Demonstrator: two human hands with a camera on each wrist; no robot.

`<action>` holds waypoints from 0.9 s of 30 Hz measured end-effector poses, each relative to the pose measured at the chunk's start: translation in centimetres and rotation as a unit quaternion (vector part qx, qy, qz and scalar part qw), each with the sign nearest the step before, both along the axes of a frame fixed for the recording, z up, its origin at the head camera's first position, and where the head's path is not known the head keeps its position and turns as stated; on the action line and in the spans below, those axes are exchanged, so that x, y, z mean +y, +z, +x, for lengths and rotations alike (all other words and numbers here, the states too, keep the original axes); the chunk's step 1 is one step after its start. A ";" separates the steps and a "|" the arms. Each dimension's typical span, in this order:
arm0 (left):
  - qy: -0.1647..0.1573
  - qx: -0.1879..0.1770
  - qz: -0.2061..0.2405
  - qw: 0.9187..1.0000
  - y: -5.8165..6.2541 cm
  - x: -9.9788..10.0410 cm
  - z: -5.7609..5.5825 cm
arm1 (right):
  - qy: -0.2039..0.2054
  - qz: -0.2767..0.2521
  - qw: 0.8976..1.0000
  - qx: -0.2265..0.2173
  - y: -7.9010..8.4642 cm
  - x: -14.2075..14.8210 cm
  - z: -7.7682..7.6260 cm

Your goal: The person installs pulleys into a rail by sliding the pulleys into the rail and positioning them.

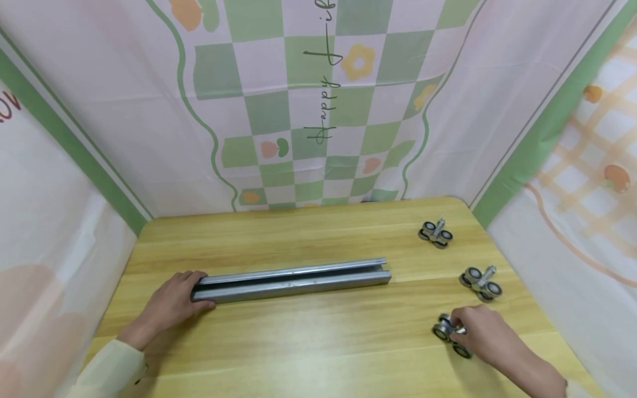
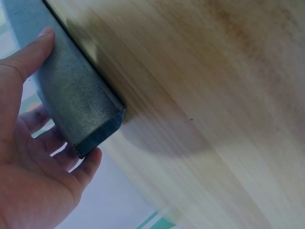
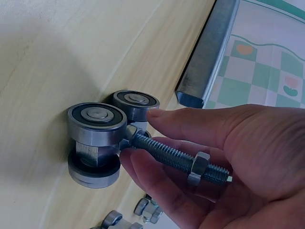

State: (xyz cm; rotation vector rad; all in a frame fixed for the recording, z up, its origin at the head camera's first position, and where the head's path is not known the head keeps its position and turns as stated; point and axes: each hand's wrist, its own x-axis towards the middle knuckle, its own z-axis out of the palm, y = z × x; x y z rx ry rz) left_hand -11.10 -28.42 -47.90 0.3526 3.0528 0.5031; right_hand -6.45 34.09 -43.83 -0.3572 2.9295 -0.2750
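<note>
A grey metal C-shaped rail (image 1: 298, 289) lies lengthwise on the table, its slot facing up. My left hand (image 1: 171, 300) grips its left end, thumb on the near side wall and fingers round the far side. In the left wrist view the rail's end (image 2: 78, 95) shows a hollow opening. At the right, my right hand (image 1: 490, 338) holds a roller trolley (image 1: 441, 330) with bearing wheels. The right wrist view shows its threaded bolt (image 3: 164, 152), with a hex nut on it, between the thumb and fingers. The thumb tip is right at one wheel (image 3: 137, 99).
Two more roller trolleys, one at the back right (image 1: 435, 234) and one nearer (image 1: 481, 283), rest near the right edge of the wooden table (image 1: 318, 348). Printed cloth (image 1: 308, 110) hangs behind the table and along both sides.
</note>
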 end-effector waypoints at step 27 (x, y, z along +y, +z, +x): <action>0.003 -0.015 0.003 1.000 0.1 0.1 -0.1 | -0.001 0.015 0.999 0.037 0.3 -0.4 0.2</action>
